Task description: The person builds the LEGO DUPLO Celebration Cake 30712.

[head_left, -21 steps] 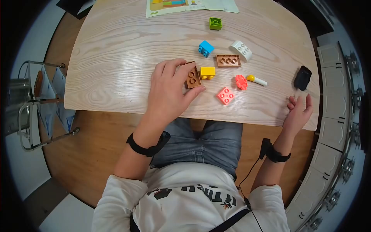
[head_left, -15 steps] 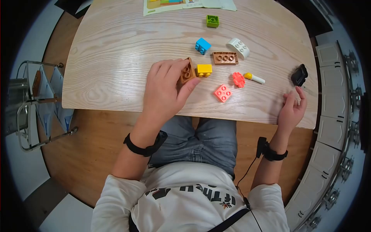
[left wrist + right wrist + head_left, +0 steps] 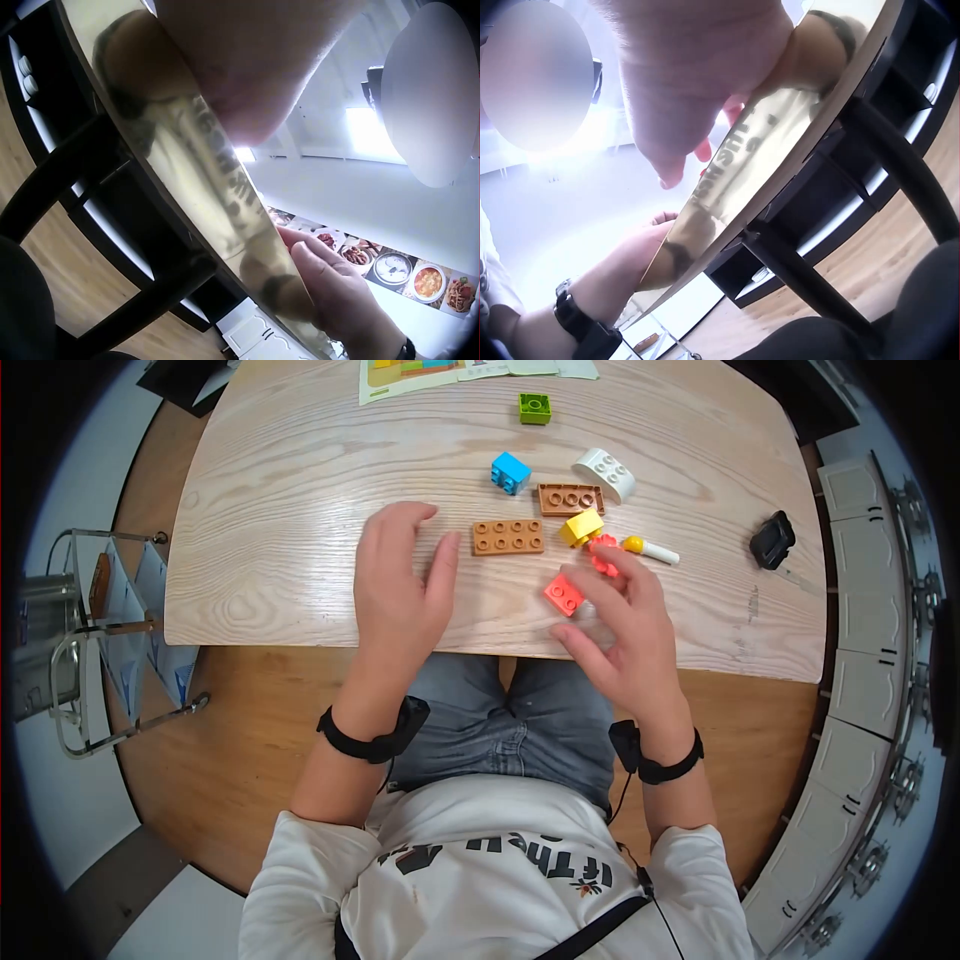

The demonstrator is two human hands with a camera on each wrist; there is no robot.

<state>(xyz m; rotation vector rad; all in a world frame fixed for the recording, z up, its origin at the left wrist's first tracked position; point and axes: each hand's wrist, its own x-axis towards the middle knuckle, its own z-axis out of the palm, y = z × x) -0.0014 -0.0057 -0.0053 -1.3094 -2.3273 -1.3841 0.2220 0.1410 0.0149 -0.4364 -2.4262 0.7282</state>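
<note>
Near left hand point(image 3: 402, 592), brown brick point(image 3: 508, 538), eight studs up

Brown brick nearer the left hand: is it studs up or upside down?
Studs up: the brown brick shows two rows of four round studs in the head view, not a hollow underside.

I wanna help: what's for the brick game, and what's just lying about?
Seemingly for the game:
brown studded plastic brick
upturned brown brick
yellow brick
blue brick
green brick
coral brick
white arched brick
coral flower
white yellow-tipped stick
picture sheet

Probably lying about:
black plastic object
</note>
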